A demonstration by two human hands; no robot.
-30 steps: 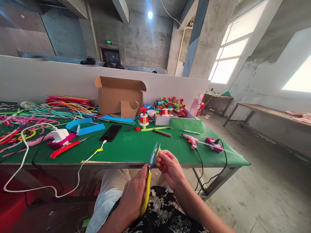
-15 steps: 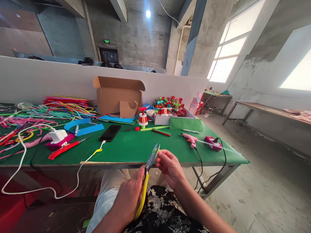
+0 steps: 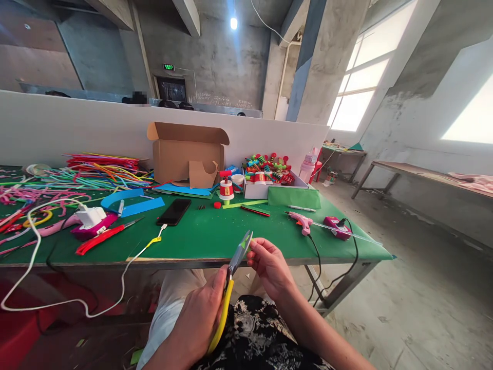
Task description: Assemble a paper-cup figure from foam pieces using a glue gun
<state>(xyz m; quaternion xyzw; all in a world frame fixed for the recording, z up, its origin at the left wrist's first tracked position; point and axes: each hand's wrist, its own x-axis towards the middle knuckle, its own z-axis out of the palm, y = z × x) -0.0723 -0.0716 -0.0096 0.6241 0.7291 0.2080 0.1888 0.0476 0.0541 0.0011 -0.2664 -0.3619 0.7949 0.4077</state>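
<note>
My left hand (image 3: 202, 314) is wrapped round a pair of scissors with yellow handles (image 3: 222, 318), whose blades point up and away from me over the table's front edge. Close to the blade tips, my right hand (image 3: 270, 268) has its thumb and forefinger pinched together. A small bright green piece (image 3: 243, 244) shows between the blades and reaches toward that pinch; my fingers hide its other end. Beyond my hands stands a red and white paper-cup figure (image 3: 226, 189) with a small red piece (image 3: 217, 205) beside it.
On the green table (image 3: 215, 241) lie a phone (image 3: 174, 211) on a white cable, a pink glue gun (image 3: 302, 222), a power socket (image 3: 337, 227) and a red-handled tool (image 3: 103, 239). Pipe cleaners (image 3: 103, 169) are heaped left. Behind are a cardboard box (image 3: 169, 154) and a tray (image 3: 256, 191) of figures.
The scissors have shifted slightly in my left hand's grip area, with the blades looking closer together around the green piece. My right hand stays almost in place.
</note>
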